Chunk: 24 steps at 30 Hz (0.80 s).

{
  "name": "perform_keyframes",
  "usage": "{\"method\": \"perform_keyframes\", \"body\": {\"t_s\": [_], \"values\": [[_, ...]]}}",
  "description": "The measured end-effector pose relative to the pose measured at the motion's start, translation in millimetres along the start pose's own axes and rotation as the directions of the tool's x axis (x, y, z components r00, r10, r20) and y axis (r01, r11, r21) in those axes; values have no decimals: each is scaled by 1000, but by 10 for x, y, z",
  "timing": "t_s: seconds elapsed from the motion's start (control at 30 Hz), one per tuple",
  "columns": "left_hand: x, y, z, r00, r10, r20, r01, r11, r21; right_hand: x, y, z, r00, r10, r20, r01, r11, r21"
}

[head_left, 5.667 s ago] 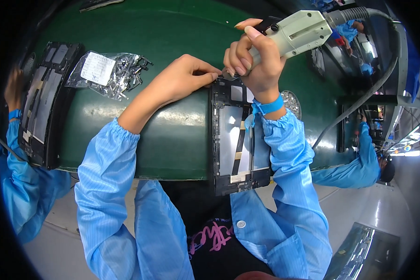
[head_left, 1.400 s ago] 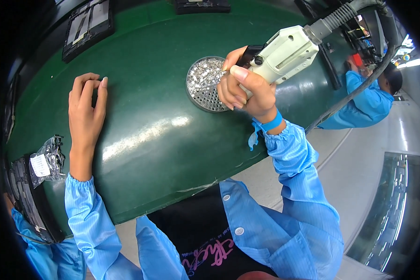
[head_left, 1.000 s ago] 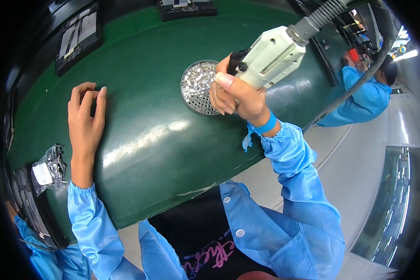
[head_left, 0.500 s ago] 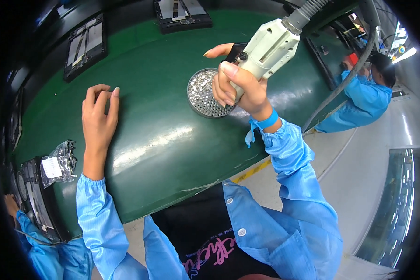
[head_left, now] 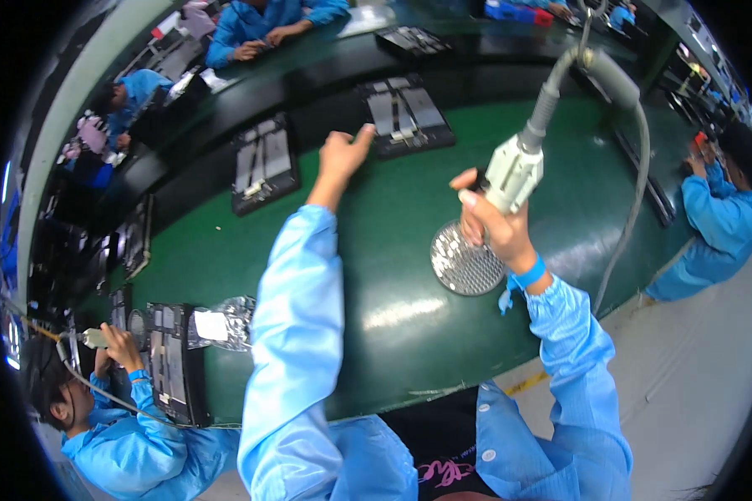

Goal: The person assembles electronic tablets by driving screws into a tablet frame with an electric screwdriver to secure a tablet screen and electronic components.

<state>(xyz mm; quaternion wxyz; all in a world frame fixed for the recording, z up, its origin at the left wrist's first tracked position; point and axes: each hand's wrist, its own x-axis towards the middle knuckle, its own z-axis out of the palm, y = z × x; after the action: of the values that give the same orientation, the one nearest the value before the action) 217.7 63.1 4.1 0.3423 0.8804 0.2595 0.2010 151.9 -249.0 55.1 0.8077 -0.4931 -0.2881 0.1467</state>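
Note:
My right hand [head_left: 500,225] is wrapped round a pale electric screwdriver [head_left: 514,177] with a grey cord running up from its top; its tip is hidden by my fingers. Just beneath that hand lies a round, perforated tray [head_left: 470,271] with many small shiny metal pieces, probably screws, in its holes. My left hand [head_left: 342,159] reaches far forward, index finger stretched out at the left edge of a flat black device chassis [head_left: 430,119]. Whether the fingertip touches it I cannot tell. A second similar chassis [head_left: 263,163] lies to the left of this hand.
On the green table [head_left: 384,351], a clear bag of small parts [head_left: 234,324] lies beside another chassis [head_left: 175,359] at left. The grey cord [head_left: 635,209] loops down at right. Co-workers in blue sit at left [head_left: 134,434], right [head_left: 718,217] and across the table [head_left: 263,29].
My left hand has moved forward and right from the open table to the chassis. The view has tilted up, showing more of the far side. My right hand still grips the electric screwdriver.

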Motion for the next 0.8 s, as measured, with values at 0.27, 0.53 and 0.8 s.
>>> {"method": "perform_keyframes", "body": {"t_s": [0.27, 0.53, 0.8], "values": [[237, 553, 434, 953, -197, 230, 233, 962, -144, -93, -42, -46, 998, -1, -63, -2, 999, -43], [-74, 455, -53, 988, -152, -6, 128, 852, -508, -15, 55, -43, 999, -11, -35, 9, 997, -71], [-2277, -7, -1193, 979, -171, 111, 198, 661, -724, 1, -21, -48, 996, -59, -61, 52, 993, -107]]}}
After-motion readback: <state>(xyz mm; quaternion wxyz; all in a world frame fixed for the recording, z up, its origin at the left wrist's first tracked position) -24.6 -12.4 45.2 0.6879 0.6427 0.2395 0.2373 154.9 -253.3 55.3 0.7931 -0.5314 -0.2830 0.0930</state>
